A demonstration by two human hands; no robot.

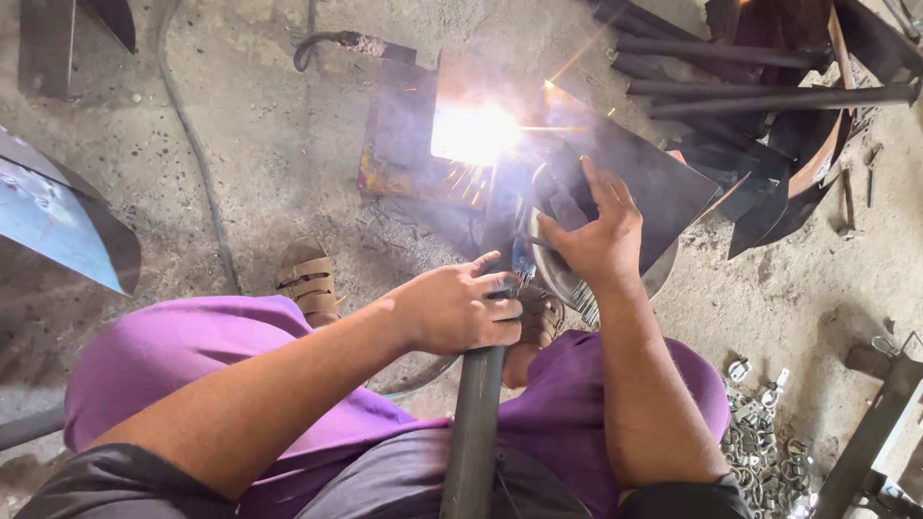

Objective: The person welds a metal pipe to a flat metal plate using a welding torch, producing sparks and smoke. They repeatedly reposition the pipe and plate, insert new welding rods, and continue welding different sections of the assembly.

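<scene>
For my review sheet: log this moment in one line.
left hand: grips dark pipe | right hand: holds dark shield | welding arc bright on steel plate

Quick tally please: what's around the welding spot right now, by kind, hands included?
Hands: 2, left hand and right hand
Dark pipe in the left hand: 1, dark pipe
Sandals: 2, brown sandal and second sandal
Rusty flat plate: 1, rusty plate
Total: 6

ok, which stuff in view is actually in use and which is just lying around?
In use:
- left hand gripping the dark pipe
- right hand on the dark metal sheet
- bright arc and sparks
- rusty plate

Lying about:
- small metal clamps
- dark rods
- cable
- grey sheet
</scene>
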